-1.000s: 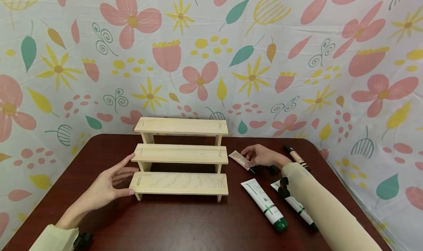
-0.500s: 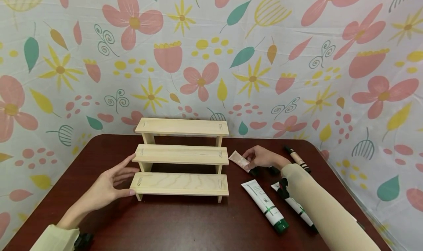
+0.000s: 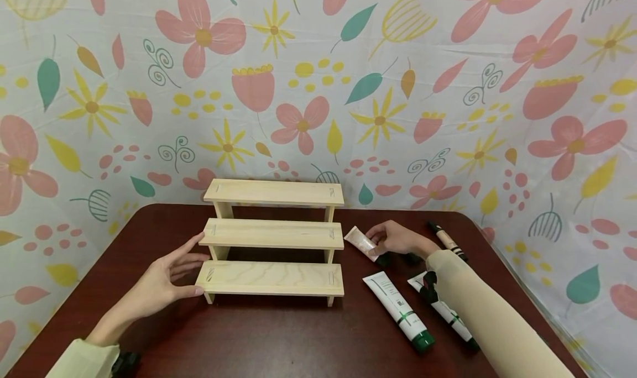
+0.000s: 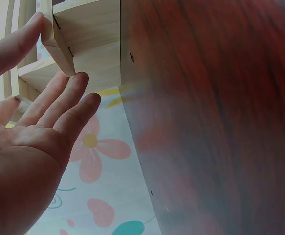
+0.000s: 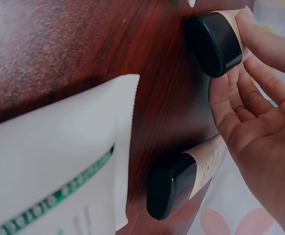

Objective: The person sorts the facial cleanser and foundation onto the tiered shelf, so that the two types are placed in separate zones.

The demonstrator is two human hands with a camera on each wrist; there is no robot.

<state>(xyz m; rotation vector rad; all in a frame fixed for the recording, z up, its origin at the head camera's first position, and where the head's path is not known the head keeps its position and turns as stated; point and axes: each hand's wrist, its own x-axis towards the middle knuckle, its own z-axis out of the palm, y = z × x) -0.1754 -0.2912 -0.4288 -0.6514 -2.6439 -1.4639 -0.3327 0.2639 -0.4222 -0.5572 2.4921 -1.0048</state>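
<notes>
Three wooden shelves [image 3: 272, 233]; left grip [image 3: 159, 281] uncurled, touching lower two; right grip [image 3: 396, 237] pinching pinkish tube [image 3: 360, 241].

There is one wooden stand [image 3: 273, 233], two white tubes [image 3: 396, 306] [image 3: 452, 318], two beige black-capped tubes [image 5: 215, 44] [image 5: 176, 183] and one striped container [image 3: 449, 240].

Pinching small pale tube [image 3: 360, 240] with right-hand grip [image 3: 398, 237], just beside three-tier wooden rack [image 3: 272, 233] on dark-red counter [image 3: 259, 339]; touching rack's left edge with left-hand grip [image 3: 155, 284].

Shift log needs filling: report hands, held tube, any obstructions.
Right hand: pinching small pink tube, black cap. Left hand: fingers touching wooden stand, left end. Second black-capped tube close by, possibly in the way.
</notes>
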